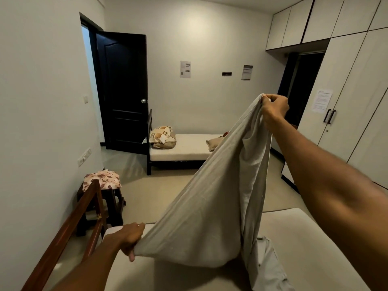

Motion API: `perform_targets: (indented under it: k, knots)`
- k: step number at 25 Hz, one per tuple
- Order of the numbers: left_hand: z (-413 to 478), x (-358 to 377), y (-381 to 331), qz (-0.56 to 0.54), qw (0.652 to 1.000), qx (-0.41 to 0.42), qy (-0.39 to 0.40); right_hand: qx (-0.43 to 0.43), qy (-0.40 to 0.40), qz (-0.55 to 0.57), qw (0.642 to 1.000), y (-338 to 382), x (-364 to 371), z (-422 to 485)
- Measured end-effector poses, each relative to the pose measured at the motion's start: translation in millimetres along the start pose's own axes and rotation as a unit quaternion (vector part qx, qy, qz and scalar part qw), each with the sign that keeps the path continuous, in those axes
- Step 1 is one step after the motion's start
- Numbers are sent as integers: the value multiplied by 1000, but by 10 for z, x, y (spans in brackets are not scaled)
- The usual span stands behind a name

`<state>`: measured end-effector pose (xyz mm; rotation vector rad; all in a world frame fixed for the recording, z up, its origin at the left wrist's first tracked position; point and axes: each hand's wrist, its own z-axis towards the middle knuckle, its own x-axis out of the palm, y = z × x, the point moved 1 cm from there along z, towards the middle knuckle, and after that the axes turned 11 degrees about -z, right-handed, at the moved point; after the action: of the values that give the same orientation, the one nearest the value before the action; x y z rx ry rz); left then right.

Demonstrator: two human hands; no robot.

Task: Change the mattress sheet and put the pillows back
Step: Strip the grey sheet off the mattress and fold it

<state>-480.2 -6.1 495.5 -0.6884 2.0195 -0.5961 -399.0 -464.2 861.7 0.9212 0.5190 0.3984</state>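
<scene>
While the grey sheet [212, 206] is hanging in a long fold above the bare mattress [310, 244], the person is holding it at two points: the right hand [275, 108] is raised well above the mattress with its fingers curled tight around a bunched edge, and the left hand [131, 238] is gripping another edge low, just over the mattress near the wooden bed rail [69, 229]. Part of the sheet is trailing in a heap on the mattress below the right arm. Judging by this, the person is opening the sheet out for spreading. To do it well, the hands should probably be working along one hem until each is holding a true corner, then drawing apart so the cloth is falling flat and square to the mattress. Two pillows [162, 136] are lying on the other bed, well beyond the mattress, waiting for later.
</scene>
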Motion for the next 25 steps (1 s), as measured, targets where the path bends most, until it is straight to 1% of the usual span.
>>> perform_targets:
  k: [2, 3, 5, 8, 9, 11, 13, 14, 16, 18, 20, 22, 23, 25]
  knots:
    - [7, 16, 45, 36, 998, -50, 1, -14, 6, -11, 1000, -13, 12, 3]
    - [7, 20, 65, 79, 995, -61, -2, -21, 9, -18, 1000, -15, 16, -1]
    - [-16, 50, 80, 130, 988, -79, -34, -31, 14, -24, 999, -25, 36, -1]
    - [61, 166, 186, 233, 965, -41, -113, -32, 12, -19, 999, -33, 50, 6]
    - [79, 207, 226, 250, 959, -28, -133, -32, 12, -17, 999, -37, 50, 13]
    - [60, 264, 260, 229, 958, -29, -169, -32, 11, -17, 999, -47, 40, 24]
    - [49, 237, 268, 182, 967, -37, -177, -29, 9, -16, 999, -61, 33, 29]
    - [70, 201, 275, 150, 974, -40, -167, -27, 7, -15, 999, -74, 29, 35]
    - [86, 109, 244, 35, 989, -44, -136, -22, 0, -19, 1000, -108, 18, 56]
    - [73, 18, 222, -51, 991, -28, -118, -18, -5, -30, 999, -149, 0, 85]
    - [87, -55, 262, -89, 983, -13, -158, -13, -11, -34, 999, -181, -35, 110]
    - [124, -102, 342, -155, 968, -27, -194, -10, -19, -33, 999, -191, -85, 126]
    - [144, -113, 381, -212, 957, -36, -193, -9, -22, -33, 999, -199, -112, 135]
    - [183, -137, 392, -335, 921, -60, -188, -9, -23, -34, 999, -207, -149, 141]
